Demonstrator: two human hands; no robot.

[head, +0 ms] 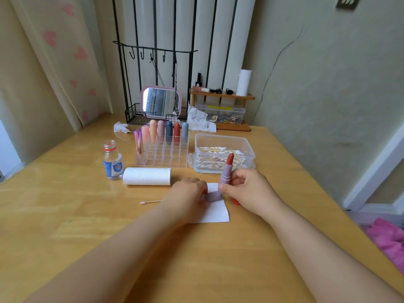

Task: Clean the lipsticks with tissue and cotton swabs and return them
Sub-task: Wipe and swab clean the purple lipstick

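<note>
- A used cotton swab [150, 202] lies on the table [65, 215], left of the hands.
- The left hand [188, 191] curls its fingers round the mauve cap [213, 196] on the tissue sheet [215, 212].
- The right hand [247, 189] grips the open lipstick [227, 170] upright, red bullet exposed.
- Judged step: recapping; next the cap must line up over the bullet, then go to the clear organizer [162, 154].

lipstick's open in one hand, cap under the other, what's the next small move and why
Probably lift the mauve cap with the left hand and fit it over the red bullet: the right hand holds the lipstick upright and uncapped, and a pink-tipped swab already lies on the table.
</note>
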